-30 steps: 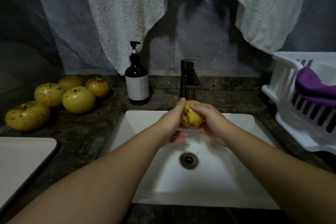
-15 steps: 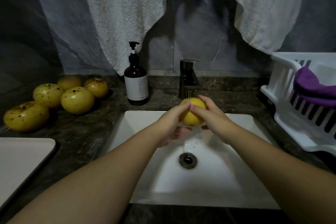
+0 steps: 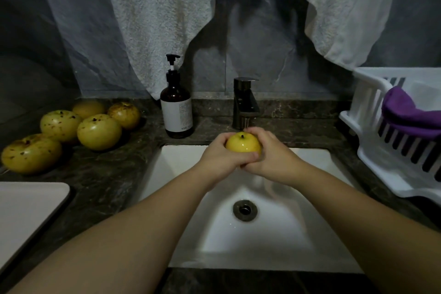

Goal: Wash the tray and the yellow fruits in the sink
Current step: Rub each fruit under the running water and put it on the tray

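Both hands grip one fruit (image 3: 243,145) under the tap (image 3: 245,102): left hand (image 3: 220,157) cupped around its left side with fingers curled beneath, right hand (image 3: 274,155) closed on its right side, thumb over the top. Fingertips of the two hands meet below the fruit.

Change against the frames a second and half a second back: fruit is rotated. Spotted brown face showed first, then a plain yellow side; now the stem end with its dark dot faces up, skin glossy and wet. Hands also sit slightly higher and closer to the spout.

Reading: the fruit is being turned under the water so each face gets rinsed. Flow itself is hard to see at the spout; wet sheen on the skin suggests it runs.

Sink (image 3: 181,164) lies directly beneath the hands, drain (image 3: 245,209) below and nearer the body.

Well left of the left hand, on the counter: five unwashed fruits (image 3: 99,131), spotted. Further left and nearer the body, tray (image 3: 26,207), partly out of view; wet or dry, cannot tell.

Right of the right hand: white rack (image 3: 372,126) holding a purple cloth (image 3: 408,114). Soap bottle (image 3: 176,107) stands up-left of the left hand.

Judgement: task early; one fruit in progress, five waiting.
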